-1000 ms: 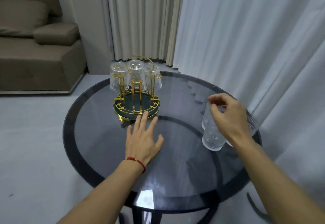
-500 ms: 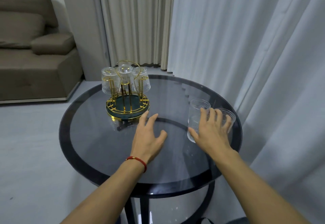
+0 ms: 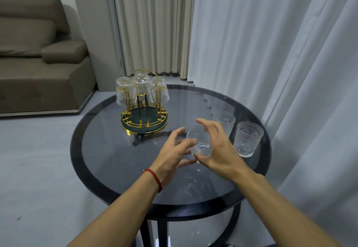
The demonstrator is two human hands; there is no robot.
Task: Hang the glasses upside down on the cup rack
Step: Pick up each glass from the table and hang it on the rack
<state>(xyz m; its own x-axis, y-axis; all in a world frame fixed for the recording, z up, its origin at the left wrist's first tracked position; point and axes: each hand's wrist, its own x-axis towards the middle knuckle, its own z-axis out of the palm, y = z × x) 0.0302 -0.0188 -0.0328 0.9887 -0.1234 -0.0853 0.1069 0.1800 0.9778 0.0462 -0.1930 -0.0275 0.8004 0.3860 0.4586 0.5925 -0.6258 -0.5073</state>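
Clear glass [image 3: 200, 144] sits between your hands, lifted above the table [image 3: 108, 149]: your right hand [image 3: 219, 149] curls round its side and base, your left hand [image 3: 174, 151] hovers with fingers spread beside it. Two more glasses [image 3: 248, 139] stand upright at the right edge. Three hang upside down on the gold rack [image 3: 144, 114], well apart from your hands.

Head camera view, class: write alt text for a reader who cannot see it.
A person's right hand holds a clear glass above a round dark glass table, with the left hand open beside it. Two more glasses stand upright at the right, and a gold cup rack carries three inverted glasses.
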